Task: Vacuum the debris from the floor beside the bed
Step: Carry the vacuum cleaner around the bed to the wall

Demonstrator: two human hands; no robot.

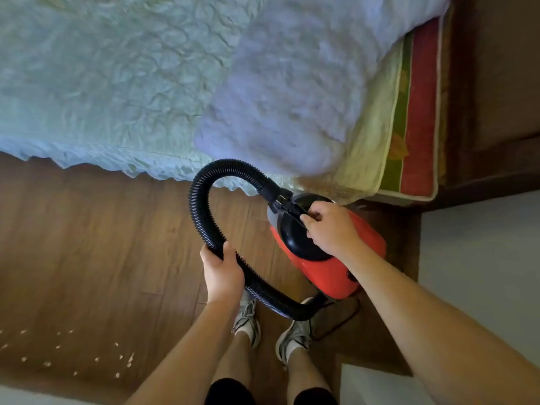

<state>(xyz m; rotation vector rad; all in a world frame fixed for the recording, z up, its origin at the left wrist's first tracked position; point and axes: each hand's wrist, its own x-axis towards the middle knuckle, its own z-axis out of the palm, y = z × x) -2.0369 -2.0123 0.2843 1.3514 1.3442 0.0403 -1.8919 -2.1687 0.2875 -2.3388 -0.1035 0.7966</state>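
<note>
A red and black canister vacuum (327, 267) hangs in the air above the wooden floor beside the bed. My right hand (330, 228) grips the black handle on top of it. A black ribbed hose (201, 206) loops from the vacuum's front, up and round to the left, then down past my feet. My left hand (222, 270) is wrapped round the hose on the lower left of the loop. Several pale scraps of debris (96, 359) lie scattered on the floor at the lower left. The hose's far end is hidden behind the vacuum.
The bed (117, 83), with a pale quilt and a lilac pillow (292, 83), fills the top. A dark wooden headboard (491, 83) stands at the right, above a white wall (482, 258). My two feet in grey trainers (248, 320) stand below the vacuum. A black cord (336, 325) trails by my right foot.
</note>
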